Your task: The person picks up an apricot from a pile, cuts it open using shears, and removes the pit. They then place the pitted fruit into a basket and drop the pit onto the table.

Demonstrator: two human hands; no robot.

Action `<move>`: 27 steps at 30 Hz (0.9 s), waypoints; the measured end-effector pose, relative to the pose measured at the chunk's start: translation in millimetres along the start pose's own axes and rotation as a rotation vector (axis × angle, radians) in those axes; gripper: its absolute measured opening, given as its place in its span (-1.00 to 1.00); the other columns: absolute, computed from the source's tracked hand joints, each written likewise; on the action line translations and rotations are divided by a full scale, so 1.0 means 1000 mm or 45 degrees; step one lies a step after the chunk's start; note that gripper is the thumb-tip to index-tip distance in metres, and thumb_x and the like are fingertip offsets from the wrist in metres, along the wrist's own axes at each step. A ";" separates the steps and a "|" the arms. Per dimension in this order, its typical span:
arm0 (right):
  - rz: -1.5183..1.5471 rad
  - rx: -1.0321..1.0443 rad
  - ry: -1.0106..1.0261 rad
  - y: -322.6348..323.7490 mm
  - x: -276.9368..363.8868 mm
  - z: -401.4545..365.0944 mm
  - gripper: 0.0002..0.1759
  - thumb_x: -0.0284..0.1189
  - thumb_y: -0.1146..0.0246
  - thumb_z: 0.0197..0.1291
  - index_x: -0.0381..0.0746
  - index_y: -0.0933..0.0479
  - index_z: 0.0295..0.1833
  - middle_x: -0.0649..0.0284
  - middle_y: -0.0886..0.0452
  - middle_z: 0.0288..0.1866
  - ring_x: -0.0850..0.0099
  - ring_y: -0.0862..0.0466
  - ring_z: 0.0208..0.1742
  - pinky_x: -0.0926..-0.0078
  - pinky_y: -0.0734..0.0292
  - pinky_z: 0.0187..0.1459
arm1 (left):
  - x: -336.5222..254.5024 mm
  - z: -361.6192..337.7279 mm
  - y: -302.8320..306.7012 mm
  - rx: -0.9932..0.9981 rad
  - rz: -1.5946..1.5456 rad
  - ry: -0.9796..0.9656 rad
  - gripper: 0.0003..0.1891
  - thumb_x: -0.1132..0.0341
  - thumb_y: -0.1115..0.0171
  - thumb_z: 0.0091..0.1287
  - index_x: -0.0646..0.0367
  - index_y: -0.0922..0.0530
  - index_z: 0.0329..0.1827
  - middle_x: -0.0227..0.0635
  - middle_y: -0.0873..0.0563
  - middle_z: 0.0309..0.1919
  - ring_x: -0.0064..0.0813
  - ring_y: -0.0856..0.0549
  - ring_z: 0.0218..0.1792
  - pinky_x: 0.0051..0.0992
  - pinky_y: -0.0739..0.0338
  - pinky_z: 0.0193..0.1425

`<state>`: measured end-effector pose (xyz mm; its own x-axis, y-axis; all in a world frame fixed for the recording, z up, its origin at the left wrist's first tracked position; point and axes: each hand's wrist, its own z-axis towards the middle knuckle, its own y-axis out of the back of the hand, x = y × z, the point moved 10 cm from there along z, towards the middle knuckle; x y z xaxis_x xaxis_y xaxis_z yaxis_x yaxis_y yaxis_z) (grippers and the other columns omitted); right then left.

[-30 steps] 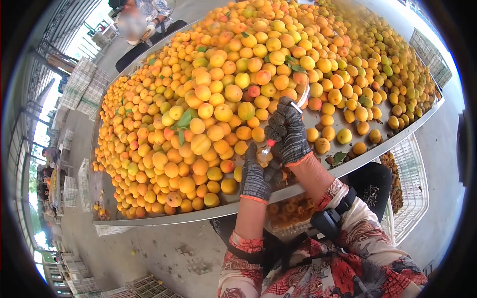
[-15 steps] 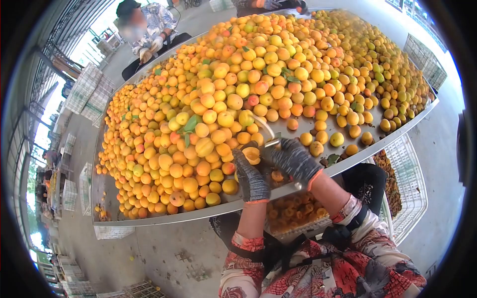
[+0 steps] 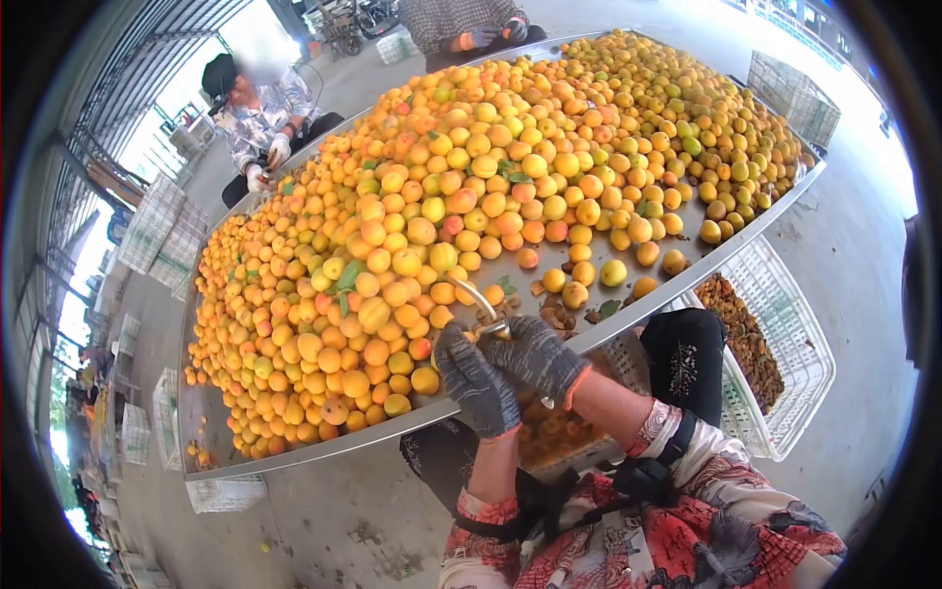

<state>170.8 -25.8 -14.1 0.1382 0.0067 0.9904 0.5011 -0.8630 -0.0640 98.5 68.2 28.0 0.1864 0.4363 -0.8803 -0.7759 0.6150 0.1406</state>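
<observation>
My right hand (image 3: 538, 355), in a dark grey knit glove, is closed around a tool with a pale curved rod (image 3: 477, 296) and a shiny metal fitting. The rod arcs up and away toward the fruit. Pressed against it, my left hand (image 3: 475, 381) in a matching glove curls its fingers around an apricot, mostly hidden between the two hands. Both hands are over the near edge of a metal table (image 3: 324, 455). A large heap of apricots (image 3: 392, 285) covers much of the tabletop just beyond them.
Below my hands, a crate of opened apricots (image 3: 554, 432) is partly hidden. Right of my knee stands a white crate (image 3: 790, 363) holding brown pits (image 3: 741, 339). A person (image 3: 257, 123) sits at the far left, another (image 3: 461, 29) at the back. Stacked crates (image 3: 162, 226) stand left.
My hands have drawn together and toward the near table edge. The opened apricot in my left hand is now mostly covered. The camera view has shifted, showing more of the person at the back.
</observation>
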 end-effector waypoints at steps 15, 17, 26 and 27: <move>-1.342 -0.451 0.413 0.156 0.051 0.051 -0.62 -0.35 -0.22 -0.05 -0.17 -0.50 -0.04 0.10 -0.59 -0.27 0.22 -0.58 -0.19 0.35 -0.46 -0.17 | 0.019 -0.093 -0.024 0.940 0.231 -0.019 -0.70 0.39 -0.15 0.20 0.31 -0.46 -0.01 -0.15 -0.59 -0.14 -0.34 -0.58 -0.12 -0.45 -0.43 -0.02; -1.519 -0.260 0.187 0.161 0.035 0.076 -0.56 -0.38 -0.19 -0.06 -0.06 -0.46 0.04 0.13 -0.56 -0.12 0.15 -0.54 -0.07 0.28 -0.44 -0.08 | 0.035 -0.099 -0.030 0.986 0.170 0.157 -0.70 0.40 -0.15 0.20 0.29 -0.46 0.00 -0.16 -0.59 -0.10 -0.37 -0.58 -0.10 -0.46 -0.43 0.00; -1.955 -0.106 -0.195 0.146 0.024 0.114 -0.61 -0.36 -0.04 0.10 0.04 -0.40 0.11 0.09 -0.40 0.09 0.19 -0.53 0.01 0.24 -0.48 -0.09 | 0.004 -0.099 -0.045 0.939 0.221 -0.324 -0.77 0.45 -0.16 0.19 0.27 -0.53 -0.09 -0.22 -0.64 -0.20 -0.44 -0.62 -0.16 -0.53 -0.47 -0.07; -1.970 -0.138 -0.180 0.146 0.025 0.114 -0.60 -0.36 -0.04 0.11 0.03 -0.39 0.11 0.06 -0.39 0.10 0.18 -0.53 0.00 0.24 -0.49 -0.09 | 0.007 -0.101 -0.045 0.941 0.220 -0.321 -0.77 0.45 -0.16 0.19 0.27 -0.53 -0.09 -0.22 -0.64 -0.20 -0.44 -0.62 -0.16 -0.53 -0.47 -0.07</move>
<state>344.7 -94.4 -12.8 -0.3564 0.9323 0.0619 0.1655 -0.0022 0.9862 73.9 -22.8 -30.6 0.2992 0.6462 -0.7021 -0.2222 0.7627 0.6073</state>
